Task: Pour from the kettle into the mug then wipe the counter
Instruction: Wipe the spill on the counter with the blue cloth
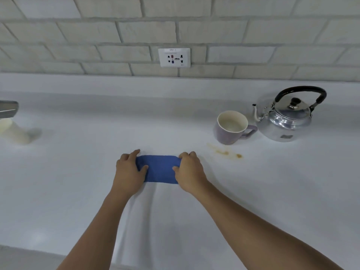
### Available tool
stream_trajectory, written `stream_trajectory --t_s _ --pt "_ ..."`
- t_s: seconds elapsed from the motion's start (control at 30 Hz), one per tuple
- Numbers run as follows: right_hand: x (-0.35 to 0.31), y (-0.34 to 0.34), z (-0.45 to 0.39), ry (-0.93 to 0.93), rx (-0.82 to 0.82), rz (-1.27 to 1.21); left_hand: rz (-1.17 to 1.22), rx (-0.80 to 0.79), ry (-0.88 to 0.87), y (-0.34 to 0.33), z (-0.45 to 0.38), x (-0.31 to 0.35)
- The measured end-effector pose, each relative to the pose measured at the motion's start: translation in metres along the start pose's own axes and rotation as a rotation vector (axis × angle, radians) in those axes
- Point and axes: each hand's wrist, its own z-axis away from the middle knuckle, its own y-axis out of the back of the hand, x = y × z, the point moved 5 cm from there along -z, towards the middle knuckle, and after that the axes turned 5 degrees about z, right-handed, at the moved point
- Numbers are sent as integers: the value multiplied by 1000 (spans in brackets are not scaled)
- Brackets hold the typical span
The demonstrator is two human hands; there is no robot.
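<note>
A folded blue cloth point(158, 169) lies on the white counter point(78, 172) in the middle of the view. My left hand point(129, 172) grips its left end and my right hand point(189, 172) grips its right end. A lilac mug point(231, 127) with a cream inside stands upright to the right and farther back, its handle turned right. Just right of the mug sits a shiny metal kettle point(286, 119) with a black handle, its spout facing the mug. Brown spill marks point(224, 152) stain the counter in front of the mug.
A tiled wall with a white socket plate point(174, 57) rises behind the counter. At the far left edge a metal object point(8, 109) and a pale bottle-like thing point(15, 132) are partly cut off. The counter's front edge runs along the bottom left.
</note>
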Motion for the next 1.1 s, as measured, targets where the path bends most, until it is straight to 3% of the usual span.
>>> stream_trajectory --t_s 0.27,0.4,0.57,0.67,0.83,1.1 --pt "25 22 21 -10 96 -305 96 -106 -55 8 11 15" --pt "58 49 48 -60 190 -537 290 -234 -54 0 31 43" --pt "107 96 75 -133 376 -649 521 -457 -114 -45 68 99" --pt "138 123 81 -209 431 -592 636 -537 -132 -82 90 129" --pt "183 153 68 -280 415 -336 531 -560 -241 -139 107 160" --pt "200 152 41 -235 379 112 57 -266 -753 -121 69 149"
